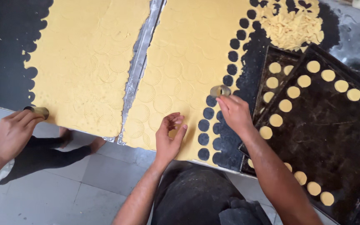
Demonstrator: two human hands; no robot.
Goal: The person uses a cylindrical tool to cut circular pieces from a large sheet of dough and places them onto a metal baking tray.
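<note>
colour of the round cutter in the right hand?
Metallic, dull gold-silver: the round cutter held by the right hand. Head view, the only one.

Two dough sheets (pixel 84 62), perhaps three trays (pixel 338 137)
</note>
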